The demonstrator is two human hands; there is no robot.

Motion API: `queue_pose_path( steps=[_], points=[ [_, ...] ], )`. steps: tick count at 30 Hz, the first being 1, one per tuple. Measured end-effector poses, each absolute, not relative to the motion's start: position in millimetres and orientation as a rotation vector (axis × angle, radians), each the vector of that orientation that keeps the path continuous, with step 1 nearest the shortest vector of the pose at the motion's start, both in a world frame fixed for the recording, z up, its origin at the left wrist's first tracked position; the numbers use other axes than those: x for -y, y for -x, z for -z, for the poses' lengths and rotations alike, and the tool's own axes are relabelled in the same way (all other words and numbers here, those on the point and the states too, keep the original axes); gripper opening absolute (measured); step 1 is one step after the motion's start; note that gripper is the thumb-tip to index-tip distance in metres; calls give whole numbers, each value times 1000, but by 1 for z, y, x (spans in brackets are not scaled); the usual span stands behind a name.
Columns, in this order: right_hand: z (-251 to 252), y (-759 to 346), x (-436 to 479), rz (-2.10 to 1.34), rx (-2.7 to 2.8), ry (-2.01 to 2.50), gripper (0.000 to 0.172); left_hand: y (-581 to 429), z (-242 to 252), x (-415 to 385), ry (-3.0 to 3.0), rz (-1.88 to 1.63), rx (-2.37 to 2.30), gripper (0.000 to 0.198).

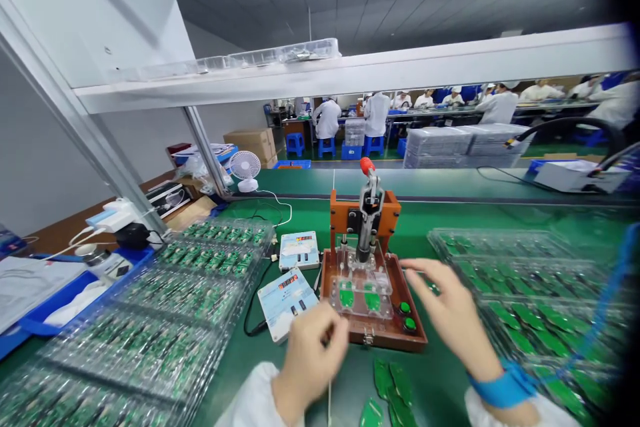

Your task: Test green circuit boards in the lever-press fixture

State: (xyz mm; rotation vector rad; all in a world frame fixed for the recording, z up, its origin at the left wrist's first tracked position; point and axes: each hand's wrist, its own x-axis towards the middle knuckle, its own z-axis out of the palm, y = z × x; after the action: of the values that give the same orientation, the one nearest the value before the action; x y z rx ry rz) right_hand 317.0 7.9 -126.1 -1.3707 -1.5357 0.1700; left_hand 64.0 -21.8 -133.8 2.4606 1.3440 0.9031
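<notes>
A brown wooden test fixture (397, 341) sits just right of the lower centre of the frame, its lid area topped by an orange frame (340, 219) and a metal toggle clamp (369, 217). The clamp's red-tipped handle (367, 165) stands nearly upright, pointing to the top of the frame. Within the fixture, under clear plastic, lie a left green board (346, 296) and a right green board (371, 299), side by side, small and rounded, their long axes running up and down the frame. Two green buttons (407, 315) sit at the box's lower right corner.

Below, at the bottom edge, loose green boards (399, 383) lie in a small overlapping group, mostly lengthwise up the frame with a slant.

The left hand (314, 353), blurred, is raised at lower centre by the box's front left corner, fingers curled inward; whether it grips anything cannot be told. The right hand (447, 303), a blue band (503, 383) at its wrist, reaches up and leftward beside the box's right edge, fingers extended and loosely parted, gripping nothing visible.
</notes>
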Motion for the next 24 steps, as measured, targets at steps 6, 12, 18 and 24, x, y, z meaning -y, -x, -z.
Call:
queue_pose_path(
  steps=[6, 12, 18, 24],
  points=[
    [160, -281, 1, -237, 1778, 1375, 29, -54, 127, -31, -2355, -959, -1390, 31],
    [153, -274, -5, -379, 1747, 1352, 25, -71, 134, -29, -2341, -859, -1470, 24],
    [143, -276, 2, -618, 1622, 1323, 21, -61, 149, -26, -2065, -1101, -1391, 21],
    [136, -271, 55, -1078, 1336, 1285, 20, -55, 179, 18, -1829, -1258, -1488, 50]
  ],
)
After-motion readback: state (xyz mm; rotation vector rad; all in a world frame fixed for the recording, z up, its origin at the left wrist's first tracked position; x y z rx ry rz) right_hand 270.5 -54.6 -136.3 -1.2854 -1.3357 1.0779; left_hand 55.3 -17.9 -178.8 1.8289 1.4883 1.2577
